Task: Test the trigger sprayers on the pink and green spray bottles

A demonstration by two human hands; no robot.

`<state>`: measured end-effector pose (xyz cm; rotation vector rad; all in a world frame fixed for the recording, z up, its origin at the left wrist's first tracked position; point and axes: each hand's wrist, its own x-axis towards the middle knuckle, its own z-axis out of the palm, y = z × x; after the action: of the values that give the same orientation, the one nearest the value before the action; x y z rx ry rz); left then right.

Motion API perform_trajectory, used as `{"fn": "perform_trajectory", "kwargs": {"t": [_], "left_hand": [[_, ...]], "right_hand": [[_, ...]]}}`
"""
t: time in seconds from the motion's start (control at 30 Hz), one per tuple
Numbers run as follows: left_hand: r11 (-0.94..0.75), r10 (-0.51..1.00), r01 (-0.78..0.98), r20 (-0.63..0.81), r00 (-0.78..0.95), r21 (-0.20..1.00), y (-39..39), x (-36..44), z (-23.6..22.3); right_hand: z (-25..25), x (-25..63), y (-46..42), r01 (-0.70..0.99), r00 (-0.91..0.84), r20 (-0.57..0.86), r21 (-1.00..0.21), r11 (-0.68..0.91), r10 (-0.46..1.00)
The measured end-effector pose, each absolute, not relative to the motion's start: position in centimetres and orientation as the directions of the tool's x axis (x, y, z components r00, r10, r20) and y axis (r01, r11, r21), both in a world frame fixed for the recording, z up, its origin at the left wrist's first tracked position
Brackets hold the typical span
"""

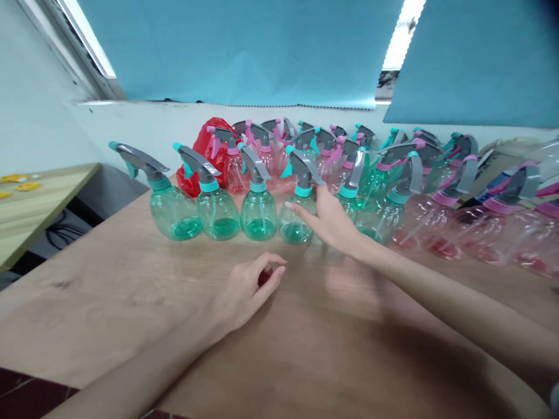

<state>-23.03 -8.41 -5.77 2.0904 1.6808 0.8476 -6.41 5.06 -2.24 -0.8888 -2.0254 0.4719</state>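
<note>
My right hand (335, 220) is closed around a green spray bottle (296, 224), its thumb across the front and the other fingers behind. The bottle stands upright on the table, with a turquoise collar, a grey trigger head and a little green liquid inside. My left hand (248, 288) rests low over the wood in front of the row, loosely curled, holding nothing, with a small gap between thumb and forefinger. Left of the held bottle, three similar bottles stand in line: a near one (259, 215), a middle one (218, 216) and an end one (172, 212).
Many more green and pink spray bottles crowd the table's back and right, including a pink one (489, 233). A red plastic bag (205, 148) lies behind the row. The wooden table (131, 291) meets a wall with blue blinds (244, 52). Another table (35, 215) stands left.
</note>
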Motion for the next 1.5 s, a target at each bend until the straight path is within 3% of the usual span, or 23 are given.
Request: {"fn": "perform_trajectory", "kwargs": {"t": [0.13, 0.23, 0.43, 0.77, 1.03, 1.23, 1.5], "left_hand": [[-0.241, 0.965, 0.763, 0.233, 0.122, 0.599, -8.5, -23.1, -5.9], [-0.24, 0.968, 0.766, 0.21, 0.14, 0.596, -8.5, -23.1, -5.8], [-0.209, 0.977, 0.78, 0.157, 0.143, 0.589, -8.5, -22.8, -5.6], [-0.192, 0.977, 0.789, 0.192, 0.095, 0.583, -8.0, -22.8, -6.0], [-0.184, 0.972, 0.792, 0.229, 0.057, 0.582, -8.0, -22.5, -5.8], [-0.113, 0.983, 0.792, 0.182, 0.002, 0.6, -8.2, -22.2, -5.2], [-0.113, 0.986, 0.819, 0.166, 0.022, 0.563, -8.5, -22.2, -4.9]], "right_hand": [[-1.9, -3.8, 2.9, 0.423, -0.407, 0.576, -0.569, 0.705, 0.709], [-0.7, -0.6, 1.7, 0.463, -0.458, 0.497, -0.574, 0.676, 0.737], [0.3, 3.9, 1.7, 0.618, -0.312, 0.463, -0.564, 0.547, 0.83], [-1.2, 2.2, 3.6, 0.561, -0.184, 0.418, -0.699, 0.444, 0.89], [-1.2, 0.9, 5.7, 0.659, -0.292, 0.296, -0.626, 0.416, 0.909], [-0.3, 2.0, 5.4, 0.619, -0.364, 0.19, -0.682, 0.39, 0.912], [0.2, 4.7, 3.6, 0.524, -0.578, 0.193, -0.658, 0.541, 0.793]]}}
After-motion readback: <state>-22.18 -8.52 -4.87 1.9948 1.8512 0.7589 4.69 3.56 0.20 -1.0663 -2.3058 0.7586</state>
